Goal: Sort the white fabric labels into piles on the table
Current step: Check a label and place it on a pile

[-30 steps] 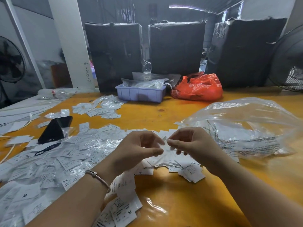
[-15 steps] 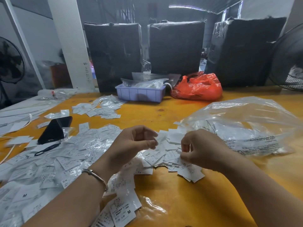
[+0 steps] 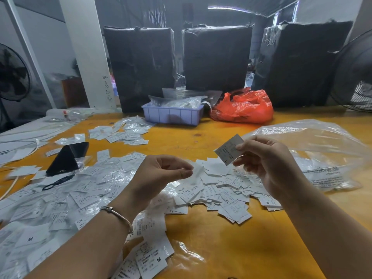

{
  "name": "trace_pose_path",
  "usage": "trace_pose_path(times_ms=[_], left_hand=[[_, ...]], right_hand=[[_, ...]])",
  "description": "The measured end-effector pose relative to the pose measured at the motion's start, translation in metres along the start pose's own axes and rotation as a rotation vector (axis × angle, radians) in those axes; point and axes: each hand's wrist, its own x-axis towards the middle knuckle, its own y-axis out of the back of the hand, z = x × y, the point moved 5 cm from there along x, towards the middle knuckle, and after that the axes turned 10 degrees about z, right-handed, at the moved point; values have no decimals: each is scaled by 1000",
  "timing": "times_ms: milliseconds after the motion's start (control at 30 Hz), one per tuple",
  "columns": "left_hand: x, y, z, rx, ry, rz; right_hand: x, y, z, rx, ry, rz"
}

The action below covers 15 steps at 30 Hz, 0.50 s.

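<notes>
Right hand [image 3: 269, 164] fingers [image 3: 240, 147] pinch one white label [image 3: 229, 149] by its right edge, lifted clear above the pile; half a second ago this hand was down in the pile with no label raised. Label is tilted, long axis running from lower left to upper right, printed face toward camera, an "L" at its lower corner. Left hand [image 3: 161, 174] thumb and forefinger are closed on a small clear sleeve [image 3: 196, 171], blurred; earlier the left hand sat a bit lower and the two hands were closer together. Loose label pile [image 3: 225, 190] lies under both hands, mid tabletop [image 3: 231, 248]. Bigger spread of sleeved labels [image 3: 60, 198] covers the left side toward the near left corner; size marks M, SX, S, XL readable. Small separate pile [image 3: 120, 132] sits toward the far edge. Large clear bag [image 3: 314, 154] at the right edge, behind the right hand. Black phone [image 3: 67, 158] at left, purple tray [image 3: 173, 114] and red bag [image 3: 243, 106] at the far edge. Bracelet [image 3: 117, 215] on left wrist.
</notes>
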Motion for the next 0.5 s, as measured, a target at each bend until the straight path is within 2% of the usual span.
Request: trace_pose_path(times_ms=[167,267,333,400,500], left_hand=[[0,1,0,3,1,-6],[-2,-1,4,-61,-7,18],[-1,0,6,-81,-22,39],[-1,-1,5,-77,-29,22],[-3,-5,5,-76,-33,-26]], right_hand=[[1,1,2,12,43,28],[-3,3,-3,-161,308,116],[-8,-3,-7,-328,489,108],[-11,-13,-2,-439,500,36],[-17,-32,10,-465,353,-212]])
